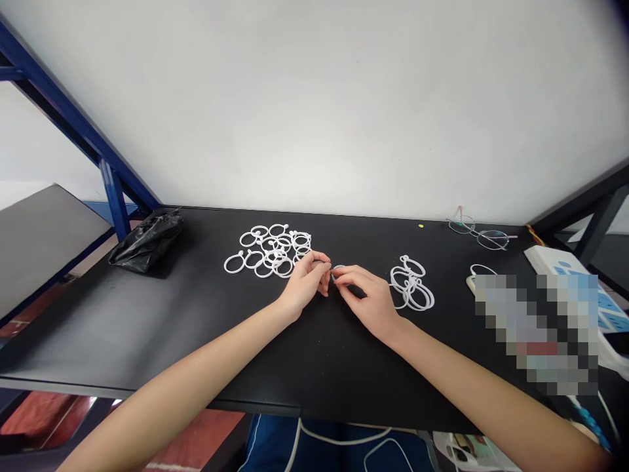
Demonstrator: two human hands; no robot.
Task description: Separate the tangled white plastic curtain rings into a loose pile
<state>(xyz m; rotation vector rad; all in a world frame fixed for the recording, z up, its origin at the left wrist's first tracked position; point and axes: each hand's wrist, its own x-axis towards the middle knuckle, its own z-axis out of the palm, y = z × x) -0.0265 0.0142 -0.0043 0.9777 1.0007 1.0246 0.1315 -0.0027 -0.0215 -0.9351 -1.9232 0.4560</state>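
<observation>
My left hand (310, 280) and my right hand (369, 296) meet over the middle of the black table, fingertips almost touching. The right thumb and forefinger pinch a white ring (338, 267), of which only a small arc shows. My left fingers are curled in with the thumb against them; what they hold is hidden. Behind the left hand lies a loose spread of white curtain rings (234, 264), each with a small eyelet. A smaller overlapping pile of the same rings (421, 298) rests just right of my right hand.
A crumpled black plastic bag (147, 242) sits at the far left by a blue metal post (114, 196). Eyeglasses (493, 240) lie at the back right. A blurred-out object (535, 334) and a white-and-blue box (565, 262) are on the right. A white wall (314, 118) stands behind.
</observation>
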